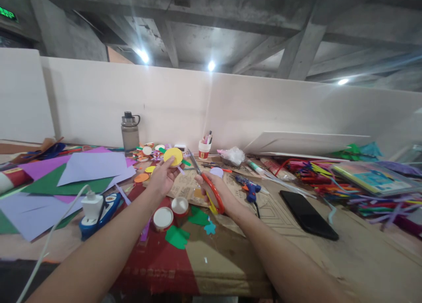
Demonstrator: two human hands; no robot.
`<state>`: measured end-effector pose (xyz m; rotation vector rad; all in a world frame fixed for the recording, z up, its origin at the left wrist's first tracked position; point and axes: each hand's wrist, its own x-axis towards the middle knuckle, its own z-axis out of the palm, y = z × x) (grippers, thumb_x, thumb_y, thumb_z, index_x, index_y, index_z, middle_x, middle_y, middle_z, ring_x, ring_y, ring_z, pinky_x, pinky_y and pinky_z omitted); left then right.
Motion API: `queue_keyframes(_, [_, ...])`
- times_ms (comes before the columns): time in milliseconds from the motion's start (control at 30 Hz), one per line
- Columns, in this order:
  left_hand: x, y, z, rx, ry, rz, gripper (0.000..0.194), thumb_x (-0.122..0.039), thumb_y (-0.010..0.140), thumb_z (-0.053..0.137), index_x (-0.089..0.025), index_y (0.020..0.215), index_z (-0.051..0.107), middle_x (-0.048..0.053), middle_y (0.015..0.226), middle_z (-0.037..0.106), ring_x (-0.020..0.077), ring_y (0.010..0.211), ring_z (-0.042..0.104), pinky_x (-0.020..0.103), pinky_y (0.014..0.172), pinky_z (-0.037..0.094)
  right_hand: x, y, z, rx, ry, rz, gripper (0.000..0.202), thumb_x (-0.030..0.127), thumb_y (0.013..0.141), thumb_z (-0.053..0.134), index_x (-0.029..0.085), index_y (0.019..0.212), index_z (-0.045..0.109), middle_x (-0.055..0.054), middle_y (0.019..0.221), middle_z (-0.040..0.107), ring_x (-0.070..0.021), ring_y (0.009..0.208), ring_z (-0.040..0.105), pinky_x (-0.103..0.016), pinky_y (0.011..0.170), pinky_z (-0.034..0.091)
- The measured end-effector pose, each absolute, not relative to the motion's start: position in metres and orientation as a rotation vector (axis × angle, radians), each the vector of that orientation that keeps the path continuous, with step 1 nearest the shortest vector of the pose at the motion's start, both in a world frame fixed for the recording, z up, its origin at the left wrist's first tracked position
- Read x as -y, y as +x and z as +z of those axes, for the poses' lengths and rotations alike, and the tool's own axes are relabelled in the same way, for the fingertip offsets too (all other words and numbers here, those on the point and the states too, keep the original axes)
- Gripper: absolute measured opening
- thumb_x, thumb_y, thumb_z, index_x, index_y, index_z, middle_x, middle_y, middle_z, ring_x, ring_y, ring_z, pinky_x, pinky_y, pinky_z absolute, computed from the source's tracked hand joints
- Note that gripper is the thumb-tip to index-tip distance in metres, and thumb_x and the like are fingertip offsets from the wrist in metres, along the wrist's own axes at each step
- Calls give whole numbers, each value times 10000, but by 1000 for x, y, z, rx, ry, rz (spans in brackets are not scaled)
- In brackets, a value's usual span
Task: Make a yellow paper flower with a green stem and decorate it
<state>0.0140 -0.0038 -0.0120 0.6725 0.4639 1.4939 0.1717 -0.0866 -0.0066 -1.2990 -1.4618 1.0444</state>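
Concrete ceiling, white partition (165, 101) along the far edge of the tabletop (359, 259); bottle (131, 136) and cup (204, 151) of pens stand near that far edge; paper sheets (85, 167) and power strip (111, 203) crowd the left side; coloured sticks (316, 175) pile toward the far right corner; phone (308, 215) lies right of centre, glue gun (252, 191) left of it; brown surface shows between phone and near edge, widest at the near right corner; two tubs (163, 218) and green scraps (177, 237) sit below the hands, so room there is tight.

Left hand (162, 178) pinches yellow disc (173, 156), thumb on its face, other fingers behind; disc is off the tabletop, green and lilac strips jutting from its rim; right hand (227, 198) has fingers wrapped on scissors (216, 192), blades pointing up-left toward the far edge, tips right of the disc and apart from it; can't tell if blades are parted.
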Motion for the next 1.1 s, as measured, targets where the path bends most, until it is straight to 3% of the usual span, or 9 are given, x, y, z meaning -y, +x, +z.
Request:
queue_keyframes(267, [-1,9,-12,-510,662,1505,270,-101,774,668,-114,1042,645,76,819,740,165,619,689,272,607,586,86,175,-6,1537,-1279,986,349,555,838,548,217,892,482,72,587,450,-78,381,441,-198,360,380])
queue_keyframes(500, [-15,-12,-3,-611,645,1659,146,-120,801,652,-111,947,645,56,811,725,119,592,659,261,611,577,81,197,2,1887,-1217,778,364,557,850,557,195,875,523,35,678,493,-88,533,490,-197,474,427])
queue_keyframes(700, [-20,-20,-2,-689,665,1700,65,-134,807,642,-121,869,629,36,749,705,113,550,632,249,566,551,81,207,4,2136,-1380,870,426,596,841,558,191,954,620,32,630,520,-82,455,469,-208,443,387])
queue_keyframes(1100, [-12,-7,-6,-684,944,1582,240,-199,684,763,-130,864,620,55,785,709,149,674,675,248,616,547,84,201,1,2123,-1312,1101,401,616,782,611,218,835,594,39,561,469,-114,469,481,-235,413,441])
